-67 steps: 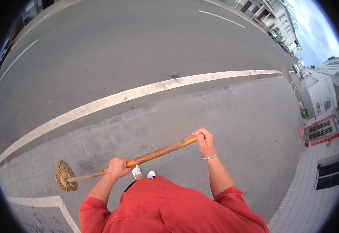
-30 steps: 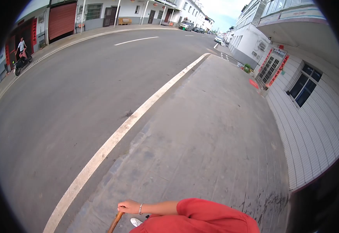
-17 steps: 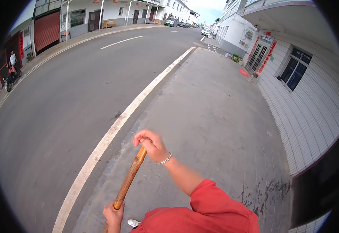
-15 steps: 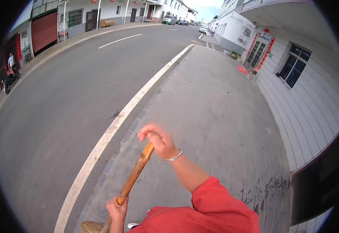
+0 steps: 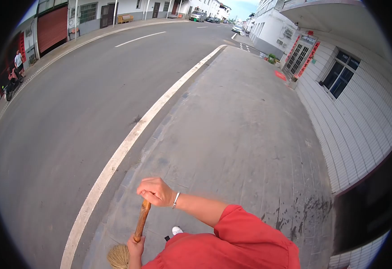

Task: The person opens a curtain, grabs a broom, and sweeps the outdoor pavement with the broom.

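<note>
A broom with a wooden handle [image 5: 142,219] stands tilted in front of me. My right hand [image 5: 157,192], with a silver bracelet at the wrist, is closed over the top end of the handle. Lower down, my left hand [image 5: 135,246] is wrapped around the same handle. The straw-coloured bristles [image 5: 118,256] show beside my left hand at the bottom edge, near the pavement. The lower part of the handle is hidden by that hand and arm.
Grey pavement [image 5: 232,134] runs ahead, bordered by a white line [image 5: 115,159] and the road [image 5: 70,121]. On the right stands a tiled wall [image 5: 339,134] with a window. Across the road, a person [image 5: 18,61] is beside a motorbike [image 5: 13,84]. Cars [image 5: 238,28] are farther off.
My right hand has come down and left with the handle's top, its fingers now curled closer. The bristles have shifted right, and a white shoe shows more.
</note>
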The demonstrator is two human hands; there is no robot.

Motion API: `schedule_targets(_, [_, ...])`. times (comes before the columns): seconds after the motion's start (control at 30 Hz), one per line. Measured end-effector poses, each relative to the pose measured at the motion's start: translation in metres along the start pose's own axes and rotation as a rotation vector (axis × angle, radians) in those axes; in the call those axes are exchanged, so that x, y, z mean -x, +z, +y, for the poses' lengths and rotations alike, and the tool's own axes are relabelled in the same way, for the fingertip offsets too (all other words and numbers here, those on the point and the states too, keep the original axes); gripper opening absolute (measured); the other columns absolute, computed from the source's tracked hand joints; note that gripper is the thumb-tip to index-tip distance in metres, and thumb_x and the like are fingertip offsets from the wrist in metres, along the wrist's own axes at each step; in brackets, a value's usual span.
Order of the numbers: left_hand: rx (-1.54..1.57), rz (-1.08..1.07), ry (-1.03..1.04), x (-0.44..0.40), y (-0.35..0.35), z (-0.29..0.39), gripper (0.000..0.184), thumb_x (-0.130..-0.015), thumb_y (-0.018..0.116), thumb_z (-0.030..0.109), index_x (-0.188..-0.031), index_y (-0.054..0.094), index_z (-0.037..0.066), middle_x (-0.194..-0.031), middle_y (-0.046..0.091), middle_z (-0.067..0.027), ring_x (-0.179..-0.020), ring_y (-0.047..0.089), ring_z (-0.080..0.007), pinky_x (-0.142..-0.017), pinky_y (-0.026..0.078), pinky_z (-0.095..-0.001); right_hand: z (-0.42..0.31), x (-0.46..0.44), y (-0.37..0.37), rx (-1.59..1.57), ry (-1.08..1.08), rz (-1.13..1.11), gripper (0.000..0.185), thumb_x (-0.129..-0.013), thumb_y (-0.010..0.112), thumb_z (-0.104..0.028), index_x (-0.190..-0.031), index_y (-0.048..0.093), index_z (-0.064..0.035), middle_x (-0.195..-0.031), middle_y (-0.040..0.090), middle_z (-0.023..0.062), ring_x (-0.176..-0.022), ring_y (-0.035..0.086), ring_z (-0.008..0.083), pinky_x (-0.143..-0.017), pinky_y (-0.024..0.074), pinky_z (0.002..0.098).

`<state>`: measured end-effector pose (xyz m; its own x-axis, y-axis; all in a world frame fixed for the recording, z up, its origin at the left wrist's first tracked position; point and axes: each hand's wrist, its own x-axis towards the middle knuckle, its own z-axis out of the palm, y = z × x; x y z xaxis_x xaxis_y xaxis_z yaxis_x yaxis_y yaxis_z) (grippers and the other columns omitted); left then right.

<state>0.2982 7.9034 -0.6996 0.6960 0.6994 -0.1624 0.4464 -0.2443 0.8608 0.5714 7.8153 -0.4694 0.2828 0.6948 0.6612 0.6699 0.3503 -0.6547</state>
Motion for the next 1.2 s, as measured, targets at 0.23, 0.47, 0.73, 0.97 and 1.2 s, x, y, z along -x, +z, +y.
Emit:
schedule_targets(0.23, [-0.258, -0.299, -0.32, 0.109, -0.122, -0.237, 0.031, -0.071, 0.08, 0.026, -0.089, 0.067, 0.005, -0.079, 0.068, -0.0161, -0.076, 0.067, -0.0299, -0.07, 0.051, -0.0409, -0.036, 0.128, 0.235, -0.208, 0.388, -0.52, 0.014, -0.085, 0.048, -0.011, -0.091, 0.06, -0.0081, -0.071, 0.06, 0.0112, -0.067, 0.058, 0.03, -0.062, 0.0448, 0.0396])
schedule_targets(0.47, [-0.481, -0.304, -0.554, 0.22, -0.193, -0.191, 0.038, -0.08, 0.066, 0.052, -0.096, 0.071, 0.018, -0.09, 0.07, -0.0117, -0.088, 0.067, -0.0309, -0.075, 0.053, -0.0445, -0.045, 0.125, 0.277, 0.117, 0.487, -0.858, 0.02, -0.086, 0.051, -0.019, -0.09, 0.067, -0.0097, -0.073, 0.065, 0.0169, -0.066, 0.064, 0.0365, -0.059, 0.0495, 0.0447])
schedule_targets(0.73, [-0.046, -0.04, 0.105, 0.116, -0.174, -0.013, 0.034, -0.079, 0.071, 0.04, -0.087, 0.062, 0.007, -0.079, 0.067, -0.0133, -0.082, 0.065, -0.0358, -0.073, 0.05, -0.0479, -0.128, -0.094, 0.122, 1.011, 0.129, -0.748, 0.016, -0.087, 0.049, -0.014, -0.084, 0.06, -0.0026, -0.059, 0.056, 0.0151, -0.055, 0.058, 0.0288, -0.053, 0.0431, 0.039])
schedule_targets(0.97, [0.099, 0.003, -0.012, 0.131, -0.156, -0.055, 0.033, -0.077, 0.072, 0.036, -0.094, 0.062, 0.01, -0.089, 0.067, -0.0126, -0.09, 0.064, -0.034, -0.077, 0.05, -0.047, -0.154, -0.098, 0.182, 0.613, 0.292, -0.785, 0.018, -0.085, 0.046, -0.007, -0.092, 0.06, 0.0024, -0.054, 0.05, 0.0037, -0.05, 0.049, 0.0106, -0.049, 0.0384, 0.0293])
schedule_targets(1.2, [-0.146, 0.012, -0.592, 0.338, -0.176, -0.281, 0.031, -0.075, 0.071, 0.036, -0.096, 0.067, 0.013, -0.088, 0.069, -0.0141, -0.089, 0.066, -0.0348, -0.076, 0.052, -0.0469, -0.136, 0.131, 0.401, 0.238, 0.293, -1.261, 0.028, -0.087, 0.06, -0.029, -0.089, 0.069, -0.0019, -0.061, 0.064, 0.0157, -0.053, 0.063, 0.0256, -0.052, 0.047, 0.0365])
